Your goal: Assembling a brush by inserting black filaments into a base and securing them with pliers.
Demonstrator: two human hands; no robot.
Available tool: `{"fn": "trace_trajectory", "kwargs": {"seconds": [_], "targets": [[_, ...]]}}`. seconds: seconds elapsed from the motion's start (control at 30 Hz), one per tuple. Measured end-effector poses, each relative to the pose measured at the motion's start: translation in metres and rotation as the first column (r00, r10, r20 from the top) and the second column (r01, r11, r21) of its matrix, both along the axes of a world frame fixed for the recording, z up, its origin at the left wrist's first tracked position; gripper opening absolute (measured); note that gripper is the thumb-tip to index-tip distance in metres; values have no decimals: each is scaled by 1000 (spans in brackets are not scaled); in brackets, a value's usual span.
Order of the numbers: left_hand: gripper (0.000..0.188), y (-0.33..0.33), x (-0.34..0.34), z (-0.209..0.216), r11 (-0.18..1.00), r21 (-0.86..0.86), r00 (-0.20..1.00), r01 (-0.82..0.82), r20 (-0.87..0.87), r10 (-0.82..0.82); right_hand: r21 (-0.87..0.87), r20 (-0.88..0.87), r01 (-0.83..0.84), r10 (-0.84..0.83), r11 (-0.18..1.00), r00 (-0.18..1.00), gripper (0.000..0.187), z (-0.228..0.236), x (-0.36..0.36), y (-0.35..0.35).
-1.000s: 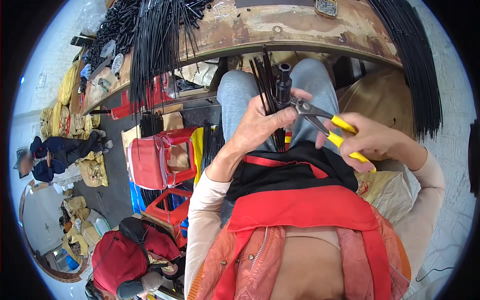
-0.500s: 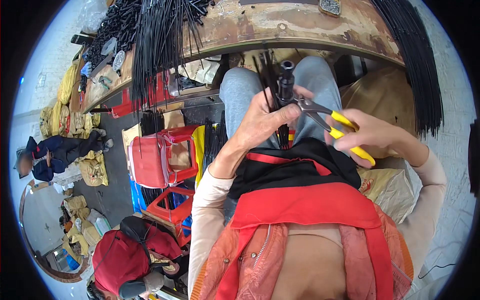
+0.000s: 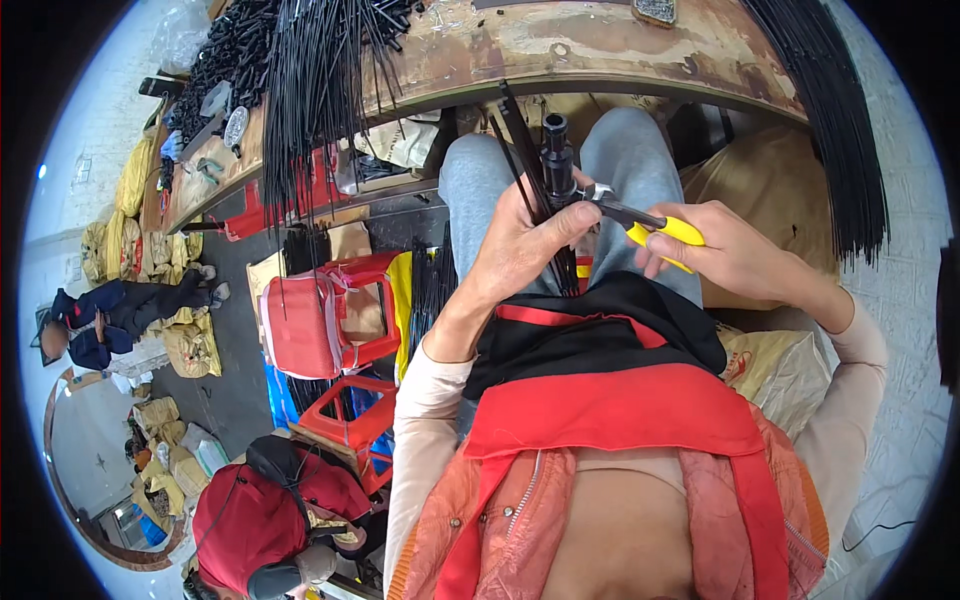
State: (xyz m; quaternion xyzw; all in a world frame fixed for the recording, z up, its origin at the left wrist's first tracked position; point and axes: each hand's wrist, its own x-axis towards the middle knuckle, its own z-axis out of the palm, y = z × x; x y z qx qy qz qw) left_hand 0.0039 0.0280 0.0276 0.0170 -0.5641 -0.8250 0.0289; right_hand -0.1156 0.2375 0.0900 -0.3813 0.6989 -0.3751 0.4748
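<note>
Head view: our left hand is wrapped tight around a bundle of thin black rods and a black fitting, held over our lap below the bench edge. Our right hand is closed on yellow-handled pliers, whose nose meets the fitting; we judge it best to keep the bundle steady and squeeze evenly.

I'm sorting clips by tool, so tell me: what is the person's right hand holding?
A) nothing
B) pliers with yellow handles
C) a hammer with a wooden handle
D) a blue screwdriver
B: the right hand grips yellow-handled pliers, whose metal nose meets the black fitting and bundle of thin black rods held in the left hand.
</note>
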Motion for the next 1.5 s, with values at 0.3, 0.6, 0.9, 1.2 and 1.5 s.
{"fn": "trace_trajectory", "kwargs": {"seconds": [0.3,0.6,0.9,1.2,1.5], "targets": [[24,0,-7,4,1000,-4,1000,-1,8,1,27,139,38,-41,999,989,34,1,3,-2],[37,-6,-9,-1,998,-32,997,-56,44,58,-52,-355,-12,-8,999,935,21,-18,-27,-12],[41,-14,-51,-20,995,77,998,-62,16,61,-254,-946,205,-287,945,149,24,-63,-257,-42],[36,-26,-67,-31,993,83,995,-85,66,80,-212,-948,195,-250,958,197,20,-61,-283,-68],[28,-16,-48,-21,991,77,994,-108,34,106,-138,-950,276,-207,951,236,24,-60,-290,-65]]}}
